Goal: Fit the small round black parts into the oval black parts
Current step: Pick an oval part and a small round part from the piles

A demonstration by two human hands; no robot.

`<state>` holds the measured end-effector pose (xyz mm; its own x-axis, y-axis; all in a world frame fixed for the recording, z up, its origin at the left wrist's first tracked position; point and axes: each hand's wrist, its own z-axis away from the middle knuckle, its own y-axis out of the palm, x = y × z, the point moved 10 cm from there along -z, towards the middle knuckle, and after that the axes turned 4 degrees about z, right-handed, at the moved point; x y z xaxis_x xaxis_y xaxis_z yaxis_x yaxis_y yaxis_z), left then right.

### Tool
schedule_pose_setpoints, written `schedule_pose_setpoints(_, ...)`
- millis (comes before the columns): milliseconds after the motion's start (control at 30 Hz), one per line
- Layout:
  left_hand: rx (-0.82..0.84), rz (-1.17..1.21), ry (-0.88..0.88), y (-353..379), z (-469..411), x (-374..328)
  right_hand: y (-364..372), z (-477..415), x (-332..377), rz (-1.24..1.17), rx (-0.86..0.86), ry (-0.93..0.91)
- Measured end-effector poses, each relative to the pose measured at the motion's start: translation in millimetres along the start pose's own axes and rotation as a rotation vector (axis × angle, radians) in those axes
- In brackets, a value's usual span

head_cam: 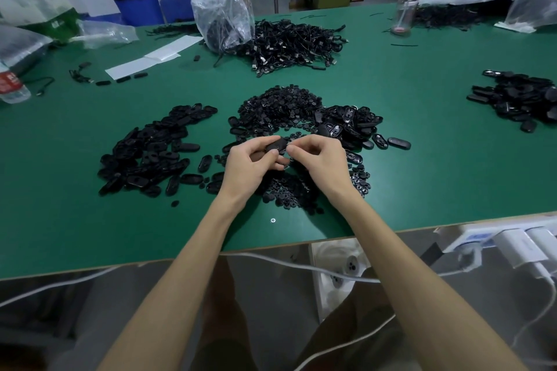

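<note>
Hands meet over one oval black part [276,145], held just above the bench [422,166] near the middle of its front edge. The left hand [250,166] grips the part's left end, thumb on top and fingers curled beneath. The right hand [319,159] pinches the part's right end between thumb and forefinger, its other fingers curled in; whether a small round piece sits between those fingertips cannot be told.

Under and beyond the hands lies a heap of small round black parts [283,105], spreading toward the front edge below the wrists. To the left of it sits a pile of oval parts [150,153]; touching its right side is another cluster of oval shells [352,123]. A further dark pile [518,99] lies by the bench's right edge.

Toward the back edge a tangle of black cables [295,42] rests against a clear plastic bag [223,18], with white paper strips [150,60] to the left. A clear drinking bottle [405,6] stands near the back right.
</note>
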<state>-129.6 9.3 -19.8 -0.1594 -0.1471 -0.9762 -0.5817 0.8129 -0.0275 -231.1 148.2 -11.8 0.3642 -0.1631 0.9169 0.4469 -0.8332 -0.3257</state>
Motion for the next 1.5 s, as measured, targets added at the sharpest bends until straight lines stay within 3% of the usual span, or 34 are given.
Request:
schedule_pose_setpoints(367, -0.068, 0.115, 0.001, -10, 4, -3, 1, 2, 2, 0.014, 0.017, 0.003)
schedule_pose_setpoints(600, -0.095, -0.002, 0.032, -13, 5, -10, 2, 2, 4, -0.008, 0.032, 0.007)
schedule_pose_setpoints(800, -0.007, -0.058, 0.057, -3, 5, -12, 1, 2, 3, -0.02, 0.02, 0.009)
schedule_pose_setpoints(1100, -0.02, 0.066, 0.058, -3, 4, -10, 8, 3, 6, -0.017, 0.075, -0.018)
schedule_pose_setpoints(1500, -0.087, 0.034, 0.082, -9, 6, -13, 10, 3, 5, 0.011, 0.084, -0.009)
